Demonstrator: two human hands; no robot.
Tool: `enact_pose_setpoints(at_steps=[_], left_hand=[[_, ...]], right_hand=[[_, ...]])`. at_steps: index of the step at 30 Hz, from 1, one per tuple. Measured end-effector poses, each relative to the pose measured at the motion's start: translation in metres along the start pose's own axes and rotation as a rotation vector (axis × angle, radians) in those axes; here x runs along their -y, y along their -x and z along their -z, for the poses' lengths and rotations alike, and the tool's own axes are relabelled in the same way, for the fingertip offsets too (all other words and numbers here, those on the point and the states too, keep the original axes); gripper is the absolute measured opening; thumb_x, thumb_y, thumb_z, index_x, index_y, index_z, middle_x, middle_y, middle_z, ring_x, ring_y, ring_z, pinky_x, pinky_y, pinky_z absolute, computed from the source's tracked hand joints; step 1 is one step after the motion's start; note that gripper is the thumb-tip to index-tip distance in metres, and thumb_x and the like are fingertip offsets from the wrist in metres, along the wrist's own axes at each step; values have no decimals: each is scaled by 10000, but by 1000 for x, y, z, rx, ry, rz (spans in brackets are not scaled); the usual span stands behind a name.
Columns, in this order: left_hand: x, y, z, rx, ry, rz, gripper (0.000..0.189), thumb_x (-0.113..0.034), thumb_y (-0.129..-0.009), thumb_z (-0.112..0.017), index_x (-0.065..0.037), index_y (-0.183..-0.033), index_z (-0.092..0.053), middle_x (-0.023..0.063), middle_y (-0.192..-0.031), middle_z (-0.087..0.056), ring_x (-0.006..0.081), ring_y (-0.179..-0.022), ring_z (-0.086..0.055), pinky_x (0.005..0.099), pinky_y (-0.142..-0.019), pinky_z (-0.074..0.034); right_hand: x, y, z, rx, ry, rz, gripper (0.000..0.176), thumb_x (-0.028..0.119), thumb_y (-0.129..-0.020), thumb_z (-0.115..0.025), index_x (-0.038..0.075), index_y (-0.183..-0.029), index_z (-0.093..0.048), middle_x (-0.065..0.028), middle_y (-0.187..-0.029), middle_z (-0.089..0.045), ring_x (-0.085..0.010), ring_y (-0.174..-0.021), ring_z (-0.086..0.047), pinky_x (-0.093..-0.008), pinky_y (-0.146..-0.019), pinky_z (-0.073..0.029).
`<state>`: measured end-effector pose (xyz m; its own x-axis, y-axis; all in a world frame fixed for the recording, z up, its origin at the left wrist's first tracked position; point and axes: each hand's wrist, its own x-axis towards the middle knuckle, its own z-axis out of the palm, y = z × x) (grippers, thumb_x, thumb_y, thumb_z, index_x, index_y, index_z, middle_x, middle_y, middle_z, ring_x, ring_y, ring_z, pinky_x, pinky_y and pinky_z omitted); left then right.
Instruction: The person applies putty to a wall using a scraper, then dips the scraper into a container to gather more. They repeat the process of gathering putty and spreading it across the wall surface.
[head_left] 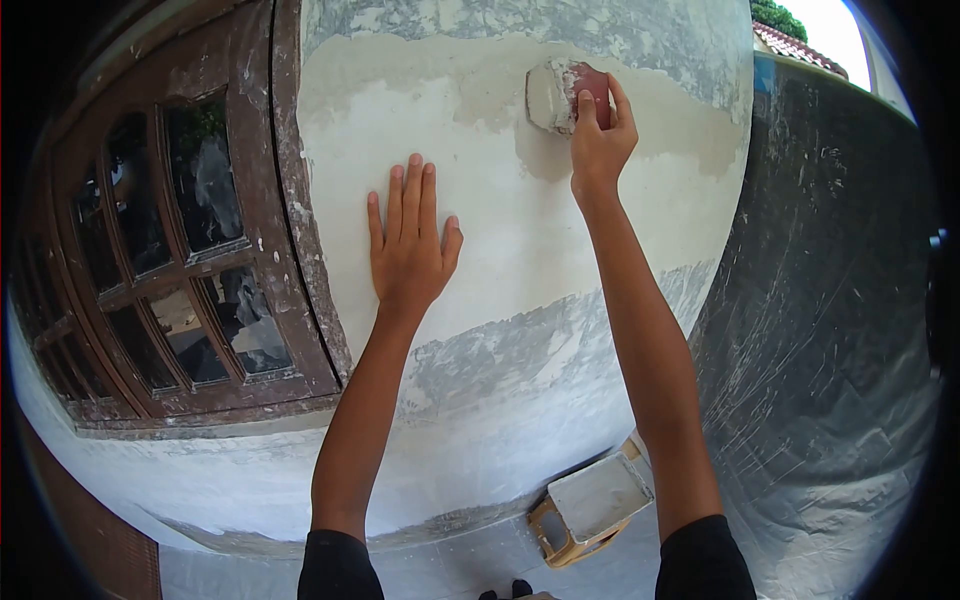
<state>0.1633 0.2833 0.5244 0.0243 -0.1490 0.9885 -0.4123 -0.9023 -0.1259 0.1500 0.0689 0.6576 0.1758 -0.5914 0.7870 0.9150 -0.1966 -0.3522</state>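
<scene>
A putty knife (556, 95) is held in the right hand (600, 145) in the upper centre-right of the frame. The fingers are closed around its reddish handle, and the pale, putty-smeared blade is pressed flat against the wall (500, 220). The blade lies at the border between the lighter fresh coat and a darker, damp-looking band that runs across the top of the wall.

The left hand (410, 250) is laid flat on the same wall, left of centre and lower than the right hand. It is spread open with the fingers pointing up and lying close together, the thumb is set apart, and nothing is held in it. The two hands are kept well apart. Both forearms are bare, and black sleeves (335, 565) are seen at the bottom edge.

A window (190, 260) with a brown wooden frame, spattered with white flecks, is set into the wall at the left of the frame; its panes are dark. Grey patches are seen on the lower part of the wall.

At the bottom centre, a small box-shaped container (590, 505) with yellowish sides, filled with a pale grey mass, is placed on the floor (480, 560) just beside the foot of the wall. The right of the frame is taken up by a dark wall (830, 300) streaked with white.
</scene>
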Motion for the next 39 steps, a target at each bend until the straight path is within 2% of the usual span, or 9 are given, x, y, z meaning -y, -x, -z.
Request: enact_pose_setpoints(at_steps=[3, 7, 10, 15, 21, 25, 28, 34, 39], left_hand=[[0, 1, 0, -1, -2, 3, 676, -276, -957, -587, -60, -1565, -386, 90, -1637, -372, 264, -1526, -316, 516, -1250, -194], [0, 1, -1, -1, 4, 7, 673, -276, -957, -587, -62, -1564, -390, 85, -1637, -373, 260, -1526, -316, 516, -1252, -191], [0, 1, 0, -13, 10, 0, 670, -272, -958, -585, -62, -1563, -391, 84, -1637, -373, 259, -1526, -316, 516, -1252, -190], [0, 1, -2, -2, 7, 5, 666, -277, -961, -579, -66, -1564, -391, 84, -1637, -374, 261, -1527, -314, 515, -1253, -186], [1, 1, 1, 6, -7, 15, 661, -279, -961, -580, -70, -1561, -397, 84, -1637, -375, 261, -1528, -314, 516, -1252, -184], [-1, 2, 0, 10, -23, 17, 663, -277, -961, -581, -69, -1562, -394, 82, -1637, -374, 258, -1527, -315, 517, -1252, -182], [0, 5, 0, 11, -46, 1, 666, -276, -962, -580, -66, -1564, -387, 82, -1639, -371, 265, -1528, -311, 524, -1251, -178], [-8, 7, -3, 8, -94, 21, 659, -266, -981, -552, -42, -1571, -362, 108, -1653, -338, 301, -1536, -289, 544, -1244, -170], [-36, 19, -18, -9, -116, 57, 683, -263, -990, -540, -2, -1581, -317, 167, -1654, -310, 349, -1544, -253, 560, -1240, -161]], right_hand=[[6, 1, -2, -116, -64, -29, 441, 102, -984, -643, 36, -1414, -574, -86, -1086, -687, -155, -1014, -647, -286, -899, -503], [4, 4, -4, 101, 39, 43, 448, 87, -991, -632, 41, -1430, -556, -106, -1148, -678, -167, -1018, -646, -299, -898, -509], [4, 0, -7, -143, -86, -35, 450, 109, -988, -652, 52, -1426, -568, -98, -1077, -692, -148, -997, -636, -288, -878, -495], [3, 9, -11, 110, 54, 68, 446, 92, -995, -635, 35, -1430, -556, -93, -1096, -680, -161, -1002, -631, -298, -870, -505], [5, -7, 2, -260, -189, -126, 521, 62, -985, -659, 54, -1477, -490, -114, -1244, -658, -176, -1051, -671, -295, -906, -564], [3, 16, -7, 194, 17, 103, 443, 107, -992, -650, 46, -1422, -560, -77, -1015, -709, -136, -961, -631, -279, -893, -478], [-6, 6, 2, 191, 123, 145, 448, 106, -989, -652, 50, -1424, -558, -80, -1042, -697, -144, -973, -638, -282, -865, -494], [-14, -32, 52, -320, -233, -222, 469, 51, -1005, -603, 36, -1460, -493, -126, -1210, -659, -187, -1064, -654, -308, -869, -548], [-2, 4, 39, 187, -7, -19, 455, 84, -990, -628, 32, -1432, -532, -151, -1203, -664, -195, -1078, -659, -334, -923, -523]])
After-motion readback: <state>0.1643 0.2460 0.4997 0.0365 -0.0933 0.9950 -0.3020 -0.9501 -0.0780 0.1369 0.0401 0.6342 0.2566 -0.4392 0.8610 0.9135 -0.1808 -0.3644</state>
